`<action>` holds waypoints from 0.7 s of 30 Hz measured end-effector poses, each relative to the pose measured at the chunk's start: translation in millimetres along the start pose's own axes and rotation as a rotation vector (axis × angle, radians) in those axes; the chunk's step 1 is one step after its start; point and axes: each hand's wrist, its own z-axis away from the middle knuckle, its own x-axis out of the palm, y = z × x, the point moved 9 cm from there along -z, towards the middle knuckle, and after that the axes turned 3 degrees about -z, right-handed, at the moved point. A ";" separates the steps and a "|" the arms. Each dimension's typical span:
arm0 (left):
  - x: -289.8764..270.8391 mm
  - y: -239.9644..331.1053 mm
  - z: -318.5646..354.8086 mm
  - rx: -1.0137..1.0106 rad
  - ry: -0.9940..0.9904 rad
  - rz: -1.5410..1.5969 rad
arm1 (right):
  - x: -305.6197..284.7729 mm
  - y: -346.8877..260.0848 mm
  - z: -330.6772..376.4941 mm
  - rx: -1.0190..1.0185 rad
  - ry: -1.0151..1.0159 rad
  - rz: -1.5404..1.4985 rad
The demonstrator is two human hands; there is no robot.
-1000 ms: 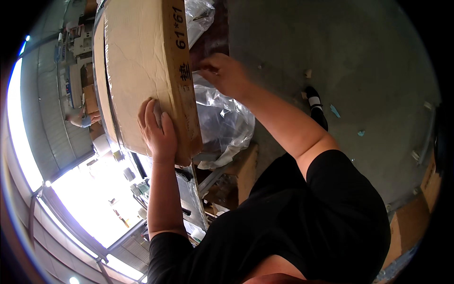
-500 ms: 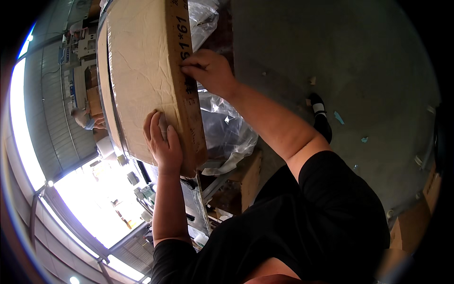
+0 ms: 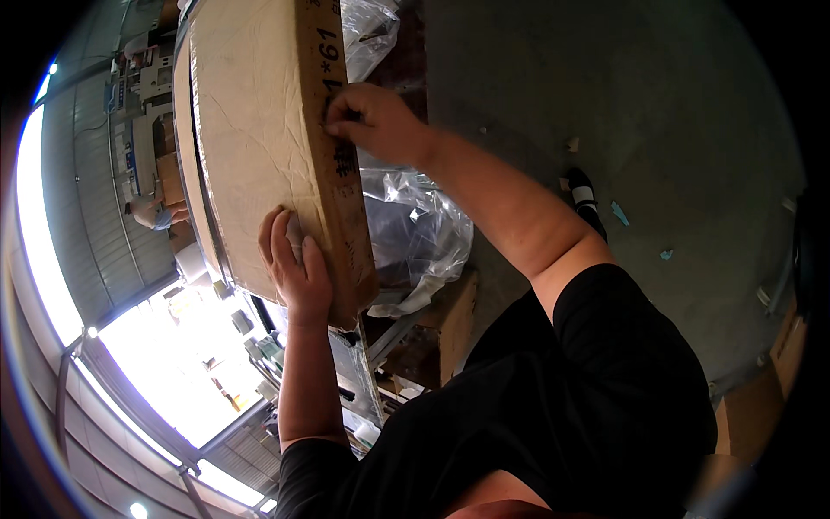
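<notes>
Two bare hands are gripping one large flat package wrapped in tan brown paper [image 3: 259, 147], which is filling the upper left of the view. Going from the left, bright daylight is coming through a wide opening with grey corrugated wall panels [image 3: 86, 233] above it. The package is standing on edge, its broad creased face turning toward the left and its narrow printed edge facing the right. Its long axis is running from the top of the picture down toward the centre, leaning slightly to the right at the lower end.

At that lower end the left hand [image 3: 296, 268] is pressing flat against the broad face, fingers spread and pointing up, the palm cupping the bottom corner; its grip is open and flat rather than closed round anything. Higher up, the right hand [image 3: 373, 124] is curling over the narrow edge, fingertips hooking onto it while the forearm is stretching away to the lower right. So the package is lying between both grips, left hand low, right hand high.

Just right of the package, crumpled clear plastic sheeting [image 3: 415, 229] is bunching over a brown cardboard box [image 3: 445, 329]. Farther right, a grey concrete floor [image 3: 657, 112] is spreading out.
</notes>
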 end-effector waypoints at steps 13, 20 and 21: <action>-1.9 2.3 0.0 0.002 0.000 0.001 | -5.7 -10.1 14.8 -0.104 -0.016 0.005; -0.3 3.0 -0.2 0.006 -0.026 -0.016 | -9.5 -22.1 13.3 -0.374 -0.081 0.258; -0.5 3.5 -0.9 0.010 -0.024 -0.013 | -9.1 -20.5 11.7 -0.374 -0.077 0.260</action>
